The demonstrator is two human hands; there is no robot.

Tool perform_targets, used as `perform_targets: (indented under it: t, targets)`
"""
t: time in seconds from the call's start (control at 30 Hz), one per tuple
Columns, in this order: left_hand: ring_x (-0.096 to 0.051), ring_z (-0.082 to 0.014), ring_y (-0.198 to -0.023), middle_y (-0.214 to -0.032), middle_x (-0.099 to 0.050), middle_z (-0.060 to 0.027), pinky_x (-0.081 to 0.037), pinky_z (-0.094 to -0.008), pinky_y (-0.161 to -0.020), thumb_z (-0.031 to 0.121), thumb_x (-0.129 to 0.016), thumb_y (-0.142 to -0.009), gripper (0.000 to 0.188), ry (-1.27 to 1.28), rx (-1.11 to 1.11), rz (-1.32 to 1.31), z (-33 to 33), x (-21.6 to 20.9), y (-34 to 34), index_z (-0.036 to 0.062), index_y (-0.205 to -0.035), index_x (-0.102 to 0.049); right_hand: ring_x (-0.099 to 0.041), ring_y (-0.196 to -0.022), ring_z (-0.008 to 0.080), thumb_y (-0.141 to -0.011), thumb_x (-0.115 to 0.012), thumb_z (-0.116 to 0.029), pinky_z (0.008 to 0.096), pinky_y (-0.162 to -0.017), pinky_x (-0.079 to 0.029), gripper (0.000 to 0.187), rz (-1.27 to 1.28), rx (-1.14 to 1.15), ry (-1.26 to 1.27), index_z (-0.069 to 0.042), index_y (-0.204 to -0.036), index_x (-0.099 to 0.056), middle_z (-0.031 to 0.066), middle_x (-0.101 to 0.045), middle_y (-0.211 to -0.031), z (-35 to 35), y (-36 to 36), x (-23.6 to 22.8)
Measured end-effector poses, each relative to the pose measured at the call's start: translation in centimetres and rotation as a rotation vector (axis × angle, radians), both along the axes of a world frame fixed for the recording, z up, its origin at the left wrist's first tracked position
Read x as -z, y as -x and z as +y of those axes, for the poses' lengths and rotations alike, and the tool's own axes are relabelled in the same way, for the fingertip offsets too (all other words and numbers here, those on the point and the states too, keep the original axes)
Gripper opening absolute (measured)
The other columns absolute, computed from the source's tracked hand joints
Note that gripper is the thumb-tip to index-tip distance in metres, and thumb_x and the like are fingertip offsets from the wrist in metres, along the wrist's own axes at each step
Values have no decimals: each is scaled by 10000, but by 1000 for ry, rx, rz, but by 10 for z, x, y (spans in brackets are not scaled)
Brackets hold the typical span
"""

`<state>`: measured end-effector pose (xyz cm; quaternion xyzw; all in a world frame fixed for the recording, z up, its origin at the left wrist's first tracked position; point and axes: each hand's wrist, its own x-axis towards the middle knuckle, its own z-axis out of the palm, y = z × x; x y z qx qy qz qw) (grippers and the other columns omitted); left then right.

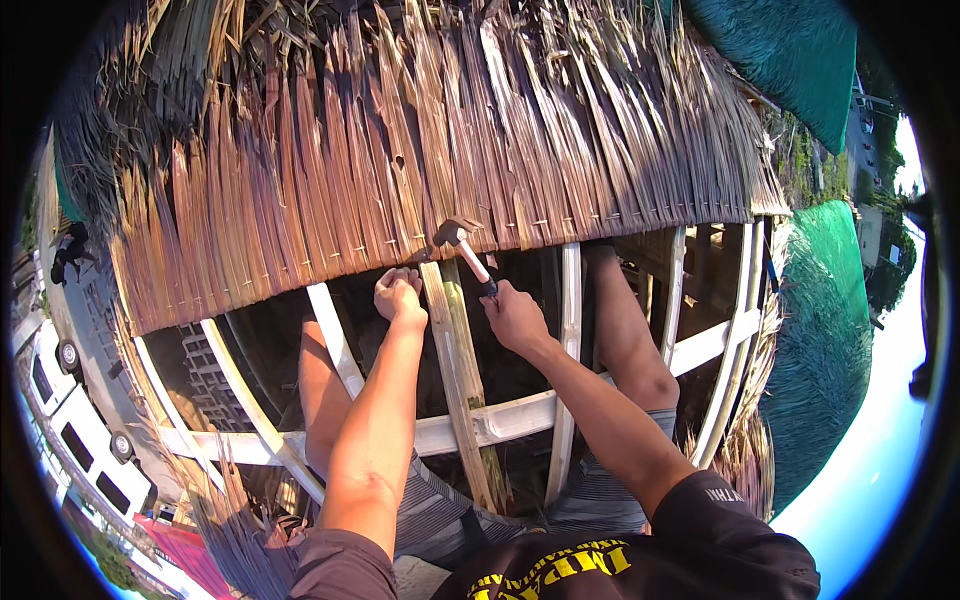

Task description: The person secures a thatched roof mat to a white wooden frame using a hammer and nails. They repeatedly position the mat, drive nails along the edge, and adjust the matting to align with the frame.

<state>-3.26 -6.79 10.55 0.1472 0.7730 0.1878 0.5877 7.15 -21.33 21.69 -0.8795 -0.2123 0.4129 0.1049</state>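
My right hand (513, 314) grips the handle of a claw hammer (458, 240), whose metal head rests at the lower edge of the dried palm-leaf thatch (450, 140). My left hand (399, 295) is closed against a bamboo rafter (455, 350), fingers pinched just below the thatch edge; what it pinches is too small to tell. Both hands are a hand's width apart on either side of the rafter.
I sit on an open roof frame of pale wooden battens (520, 415) and rafters (568, 330), my knees between them. A white vehicle (70, 420) stands far below at left. Green netting (830, 330) covers the roof at right.
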Motion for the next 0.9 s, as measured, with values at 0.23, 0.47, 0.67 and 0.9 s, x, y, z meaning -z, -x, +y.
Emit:
perform_targets:
  t: [0.23,0.47,0.67,0.9]
  targets:
    - [-647,-88,-858,-996,-702,-6,-528,-242,-752,63,-692,-940,217,135,1118,-695,-100,-94,-62,57,-1152,-646,-661,-677,312,-942,-686,-234,424,-657,-505,264,70,647,-270,10,-886,-603,179,-668,-755,-64,-47,-30]
    - [-645,-89,-805,-916,-699,-24,-521,-247,-721,-9,-699,-870,234,-91,1385,-679,-121,-89,-135,21,-1097,-649,-643,-660,316,-936,-680,-214,428,-641,-487,262,59,748,-275,12,-851,-581,169,-637,-703,-111,-96,-27]
    - [-694,-286,-798,-858,-680,-130,-534,-366,-734,121,-648,-896,196,-621,1620,-289,-125,-52,-169,34,-1072,-653,-637,-715,490,-964,-614,-172,560,-629,-473,226,-199,666,-275,11,-931,-486,268,-626,-716,-137,-94,-25]
    - [-583,-303,-1067,-1077,-621,-77,-459,-435,-929,193,-700,-866,129,-1042,1624,-62,-147,-2,-200,118,-968,-678,-610,-707,492,-963,-618,-135,565,-608,-443,201,-202,442,-226,-9,-999,-466,258,-615,-741,-158,-90,-45]
